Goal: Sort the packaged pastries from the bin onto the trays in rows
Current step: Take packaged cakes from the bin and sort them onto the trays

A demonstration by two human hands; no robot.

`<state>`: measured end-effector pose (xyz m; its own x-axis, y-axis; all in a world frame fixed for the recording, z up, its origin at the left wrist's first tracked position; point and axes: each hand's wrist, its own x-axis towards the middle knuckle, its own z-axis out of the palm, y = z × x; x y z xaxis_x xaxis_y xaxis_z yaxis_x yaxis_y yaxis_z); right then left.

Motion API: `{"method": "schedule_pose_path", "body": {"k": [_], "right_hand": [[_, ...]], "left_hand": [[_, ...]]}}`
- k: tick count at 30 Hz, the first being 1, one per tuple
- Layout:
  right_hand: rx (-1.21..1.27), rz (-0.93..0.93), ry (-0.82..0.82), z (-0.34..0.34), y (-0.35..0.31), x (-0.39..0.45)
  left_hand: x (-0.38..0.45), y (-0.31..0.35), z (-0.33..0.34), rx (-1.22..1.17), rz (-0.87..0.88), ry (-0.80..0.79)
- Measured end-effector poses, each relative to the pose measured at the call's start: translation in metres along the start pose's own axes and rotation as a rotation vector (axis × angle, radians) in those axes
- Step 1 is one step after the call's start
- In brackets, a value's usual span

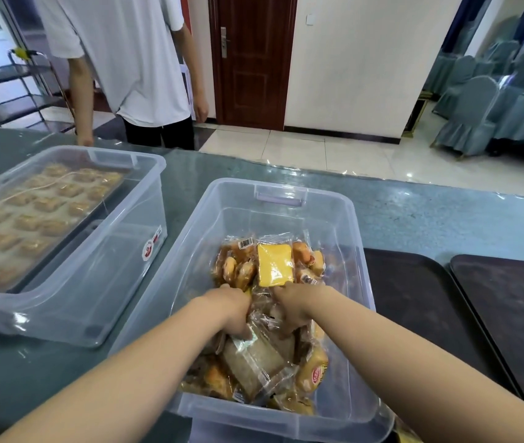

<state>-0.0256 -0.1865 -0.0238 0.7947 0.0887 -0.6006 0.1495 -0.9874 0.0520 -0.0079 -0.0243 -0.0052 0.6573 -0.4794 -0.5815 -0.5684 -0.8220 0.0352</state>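
- Head view: both hands deep in clear bin (286,199); left hand (236,311) and right hand (292,310) curled into the pile of packaged pastries (270,314), each seems to grip wrappers; exact pack can't tell.
- Risk: slick film, tangled packs; extras may lift w/ grab and drop.
- Count: 2 empty dark trays (414,314) at right, 2 bins, 1 bystander; pastries too heaped to count.

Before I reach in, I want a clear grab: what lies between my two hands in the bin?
Head view: crinkled clear pastry wrappers, no bare gap.
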Motion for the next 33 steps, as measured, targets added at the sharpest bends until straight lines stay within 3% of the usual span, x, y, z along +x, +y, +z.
{"method": "schedule_pose_path", "body": {"k": [9,21,33], "right_hand": [[-0.097,0.005,-0.068,0.01,-0.008,0.004],[0.022,-0.032,-0.063,-0.013,-0.001,-0.003],[0.431,0.017,0.373,-0.035,0.034,-0.02]], "left_hand": [[0.003,0.003,0.005,-0.011,0.001,-0.043],[-0.009,-0.022,-0.02,-0.167,0.026,0.022],[-0.028,-0.03,-0.041,-0.434,-0.008,0.443]]}}
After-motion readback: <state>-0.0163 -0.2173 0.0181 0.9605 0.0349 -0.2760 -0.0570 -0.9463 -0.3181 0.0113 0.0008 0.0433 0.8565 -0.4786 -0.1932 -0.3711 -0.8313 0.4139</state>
